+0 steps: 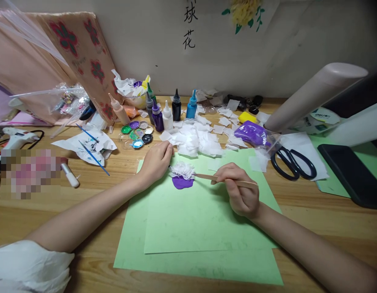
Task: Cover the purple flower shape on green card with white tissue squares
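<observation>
My right hand (pixel 242 189) grips a flat wooden craft stick (pixel 208 177), whose tip touches the right side of a cluster of crumpled white tissue paper (pixel 182 170). This cluster covers the upper part of a flat purple clay piece (pixel 182 183), which lies on green paper (pixel 200 228). Just left of the cluster rests my left hand (pixel 156 160), its fingers curled together; whatever they hold, if anything, is hidden. Behind the cluster lies a pile of white tissue squares (pixel 191 138).
Paint bottles (pixel 167 116) stand along the back beside a paint palette (pixel 136 132). Blue brushes (pixel 92 156) lie on stained tissue at left, near a glue gun (pixel 17 140). Black-handled scissors (pixel 294 162), bagged purple clay (pixel 252 132) and a phone (pixel 351 175) lie at right.
</observation>
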### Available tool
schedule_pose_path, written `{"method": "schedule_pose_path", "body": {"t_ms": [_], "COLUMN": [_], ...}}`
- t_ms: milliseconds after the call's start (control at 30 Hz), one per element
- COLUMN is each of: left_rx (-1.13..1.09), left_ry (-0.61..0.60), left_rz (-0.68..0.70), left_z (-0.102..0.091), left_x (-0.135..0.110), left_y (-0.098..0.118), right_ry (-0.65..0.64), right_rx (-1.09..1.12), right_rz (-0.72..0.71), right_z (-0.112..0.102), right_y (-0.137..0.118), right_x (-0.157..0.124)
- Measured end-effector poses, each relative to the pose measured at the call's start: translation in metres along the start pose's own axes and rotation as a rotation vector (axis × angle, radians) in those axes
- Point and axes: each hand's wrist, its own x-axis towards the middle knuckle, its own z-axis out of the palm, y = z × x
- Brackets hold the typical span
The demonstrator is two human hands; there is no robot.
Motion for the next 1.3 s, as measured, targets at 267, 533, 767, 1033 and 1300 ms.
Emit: {"method": "schedule_pose_path", "body": {"t_ms": [267, 533, 767, 1033, 1300], "left_rx": [-0.036, -0.119, -0.329, -0.703, -0.437], "left_ry": [-0.004, -0.029, -0.028, -0.112, -0.936], "left_rz": [-0.002, 0.003, -0.051, -0.21, 0.23], "left_z": [-0.001, 0.002, 0.004, -0.031, -0.077], "left_x": [0.001, 0.005, 0.01, 0.025, 0.021], "left_y": [0.0, -0.001, -0.003, -0.004, 0.017], "right_ry": [0.142, 0.112, 0.118, 0.149, -0.118], "right_rx": [0.036, 0.052, 0.047, 0.071, 0.109], "right_rz": [0.06, 0.039, 0.031, 0.046, -0.074], "right_z": [-0.001, 0.001, 0.0, -0.001, -0.005], "right_y": [0.002, 0.002, 0.002, 0.005, -0.001], "right_x": [-0.002, 0.0, 0.0, 0.0, 0.005]}}
